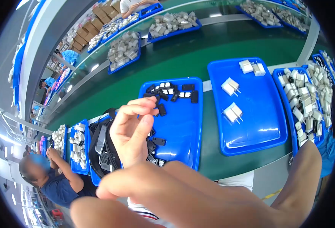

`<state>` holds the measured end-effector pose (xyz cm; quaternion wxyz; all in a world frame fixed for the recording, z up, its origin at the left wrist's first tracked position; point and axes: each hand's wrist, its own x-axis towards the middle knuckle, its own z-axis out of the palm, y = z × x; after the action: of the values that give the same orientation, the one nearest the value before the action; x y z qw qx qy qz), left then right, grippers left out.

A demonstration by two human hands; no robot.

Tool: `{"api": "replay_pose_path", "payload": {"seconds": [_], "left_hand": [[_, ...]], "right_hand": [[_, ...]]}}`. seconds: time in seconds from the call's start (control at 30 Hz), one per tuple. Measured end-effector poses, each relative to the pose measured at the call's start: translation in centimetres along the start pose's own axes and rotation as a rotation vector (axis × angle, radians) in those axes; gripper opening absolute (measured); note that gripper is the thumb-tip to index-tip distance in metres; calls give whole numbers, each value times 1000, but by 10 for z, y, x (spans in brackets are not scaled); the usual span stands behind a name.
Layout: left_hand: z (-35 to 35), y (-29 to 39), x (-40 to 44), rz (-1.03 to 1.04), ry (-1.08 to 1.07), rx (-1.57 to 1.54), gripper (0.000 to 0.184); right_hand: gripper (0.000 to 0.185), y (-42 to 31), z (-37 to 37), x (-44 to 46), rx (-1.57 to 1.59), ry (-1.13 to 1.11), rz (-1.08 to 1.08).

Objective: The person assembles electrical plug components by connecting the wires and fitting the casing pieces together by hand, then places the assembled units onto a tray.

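The left hand (pixel 129 133), fingers curled toward the thumb, was near black plastic pieces (pixel 162 110) in a blue tray (pixel 179 133). Whether it or the blurred right hand (pixel 137 184) gripped anything was unclear.

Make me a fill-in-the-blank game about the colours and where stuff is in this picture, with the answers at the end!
The table is coloured ____.
The tray under the few white plugs is coloured ____.
In the picture, the black bag is on the ____ side of the raised hand.

Missing words: green; blue; left.
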<state>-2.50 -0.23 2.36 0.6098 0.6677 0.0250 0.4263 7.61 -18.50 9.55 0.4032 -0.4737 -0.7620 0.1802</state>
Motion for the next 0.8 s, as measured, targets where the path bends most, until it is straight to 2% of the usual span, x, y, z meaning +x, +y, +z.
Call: {"api": "replay_pose_path", "payload": {"seconds": [0.07, 0.2, 0.23, 0.67, 0.8], "left_hand": [[-3, -4, 0, 9, -41, 21, 13], [-1, -3, 1, 4, 20, -21, 13], [-9, -6, 2, 44, -96, -11, 15], [-15, -5, 1, 3, -30, -8, 16], [-16, -4, 1, -7, -76, 35, 15]], "right_hand": [[24, 2, 1, 0, 6, -2, -10], [24, 7, 4, 0, 12, -18, -42], [24, 9, 5, 0, 14, -21, -53], [25, 14, 10, 3, 34, -49, -88], [25, 15, 11, 5, 37, -66, -100]]}}
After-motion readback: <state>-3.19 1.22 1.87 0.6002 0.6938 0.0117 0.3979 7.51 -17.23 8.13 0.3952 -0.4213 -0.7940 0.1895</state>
